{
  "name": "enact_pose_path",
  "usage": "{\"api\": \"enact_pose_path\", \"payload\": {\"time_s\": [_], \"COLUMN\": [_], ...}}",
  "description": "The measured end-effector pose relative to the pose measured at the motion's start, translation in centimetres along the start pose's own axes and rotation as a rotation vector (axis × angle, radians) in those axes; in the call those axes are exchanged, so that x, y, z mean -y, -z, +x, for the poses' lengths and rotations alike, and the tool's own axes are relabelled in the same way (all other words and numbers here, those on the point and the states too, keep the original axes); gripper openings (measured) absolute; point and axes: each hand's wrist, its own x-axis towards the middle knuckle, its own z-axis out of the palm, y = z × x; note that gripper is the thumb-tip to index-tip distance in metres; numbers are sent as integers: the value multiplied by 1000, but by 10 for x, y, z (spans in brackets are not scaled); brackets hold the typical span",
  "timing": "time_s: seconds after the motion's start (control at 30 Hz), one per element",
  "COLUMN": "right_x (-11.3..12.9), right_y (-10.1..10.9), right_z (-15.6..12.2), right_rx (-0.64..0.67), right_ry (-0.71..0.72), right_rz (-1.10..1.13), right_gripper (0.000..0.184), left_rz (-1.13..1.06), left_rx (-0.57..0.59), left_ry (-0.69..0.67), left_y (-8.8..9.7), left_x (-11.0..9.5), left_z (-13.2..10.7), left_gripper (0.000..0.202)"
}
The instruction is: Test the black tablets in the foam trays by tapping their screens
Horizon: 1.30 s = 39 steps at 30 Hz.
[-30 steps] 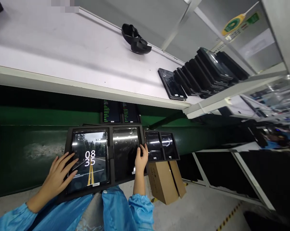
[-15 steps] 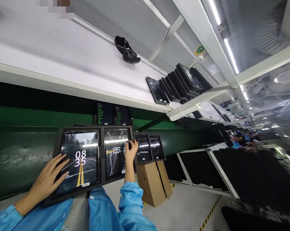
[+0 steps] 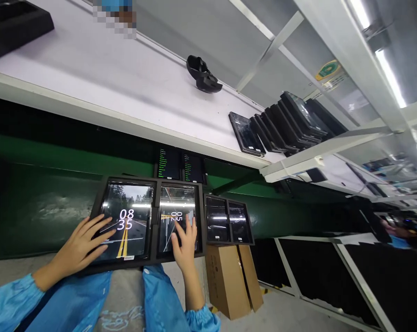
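Observation:
A black tray (image 3: pixel 154 235) with two compartments lies in front of me on the green work surface. Its left compartment holds a tablet (image 3: pixel 132 198) with a lit screen reading 08 35 over a road picture. In the right compartment a second tablet (image 3: pixel 173 198) reads 05 02, its picture turned sideways. My left hand (image 3: pixel 82 244) rests with fingers spread over the left edge of the tray and the first tablet. Over the lower right of the second tablet's screen is my right hand (image 3: pixel 185 244), fingers apart and holding nothing; whether its fingertips touch the glass I cannot tell.
Another tray (image 3: pixel 226 216) with two tablets sits to the right, above a cardboard box (image 3: pixel 227 281). Two screens with green lines (image 3: pixel 169 163) stand behind. On the white shelf (image 3: pixel 125 87) are a black strapped object (image 3: pixel 203 76) and a row of tablets (image 3: pixel 287 124).
My right hand has moved from the right edge of the second tablet down and inward over its screen. My left hand stays on the tray's left side. The camera view has shifted left.

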Motion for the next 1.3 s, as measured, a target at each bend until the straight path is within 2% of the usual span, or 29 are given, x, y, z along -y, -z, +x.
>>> {"api": "enact_pose_path", "payload": {"time_s": [0.07, 0.13, 0.2, 0.27, 0.33, 0.4, 0.47, 0.53, 0.6, 0.67, 0.73, 0.83, 1.0, 1.07, 1.13, 1.3], "right_x": [6, 1, -16, -38, -56, -63, -59, -46, -30, -16, -8, -1, 13, 23, 31, 44], "right_y": [-6, -5, 3, 15, 26, 29, 22, 10, -3, -13, -19, -23, -36, -42, -47, -54], "right_z": [2, 12, 19, 19, 9, -6, -21, -34, -43, -48, -51, -53, -46, -41, -35, -27], "right_rx": [125, 192, 149, 19, -129, -237, -281, -278, -275, -290, -301, -301, -297, -294, -290, -266], "right_ry": [94, 127, 72, -41, -142, -206, -251, -301, -344, -376, -392, -389, -309, -284, -261, -195], "right_rz": [-65, -105, -148, -186, -184, -125, -31, 58, 125, 178, 218, 238, 254, 262, 270, 289], "right_gripper": [41, 38, 35, 36, 44, 49, 50, 49, 47, 45, 42, 40, 37, 35, 34, 32], "left_rz": [-5, 10, 34, 60, 66, 40, -5, -19, 23, 71, 56, -137, -576, -632, -661, -648], "left_rx": [-53, -72, -72, -65, -34, 77, 242, 319, 231, 70, -31, -89, -112, -127, -160, -242], "left_ry": [115, 201, 257, 288, 253, 130, -3, 10, 213, 452, 585, 671, 932, 992, 1008, 1012], "left_y": [1, 2, 5, 8, 8, 5, 0, -2, 4, 16, 27, 26, -16, -26, -28, -23], "left_x": [5, 8, 8, 4, 0, -1, 3, 14, 29, 42, 50, 51, 40, 36, 34, 51], "left_z": [5, 6, 3, -3, -8, -8, -1, 13, 32, 50, 62, 64, 43, 37, 38, 65], "left_gripper": [42, 38, 36, 36, 35, 35, 37, 37, 40, 48, 55, 61, 77, 79, 77, 70]}}
